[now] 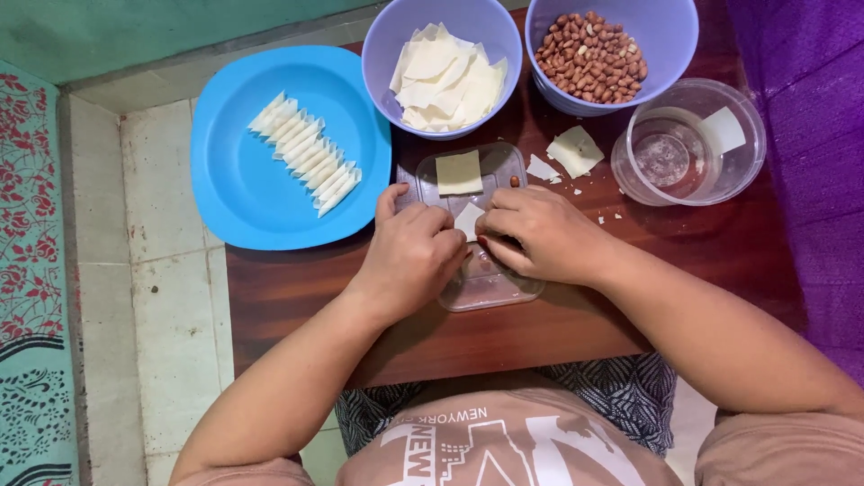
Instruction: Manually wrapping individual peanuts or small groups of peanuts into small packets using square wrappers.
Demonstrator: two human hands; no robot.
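Directly under my two hands, on the clear plastic lid [486, 270] at the table's [684, 270] middle, sits a small pale wrapper piece [469, 219], pinched between left hand [409, 256] and right hand [540, 234]; both sets of fingers curl together on it, knuckles nearly touching. Its visible corner points away from me toward a flat square wrapper [459, 172] lying just beyond on the same lid. Neither hand is nearer; the blue plate [243, 180] of folded pieces [306, 153] lies to my left.

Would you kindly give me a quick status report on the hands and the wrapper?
Both hands, left hand and right hand, pinching small wrapper piece over clear lid. Spare square wrapper on lid. Loose peanut beside right fingers.
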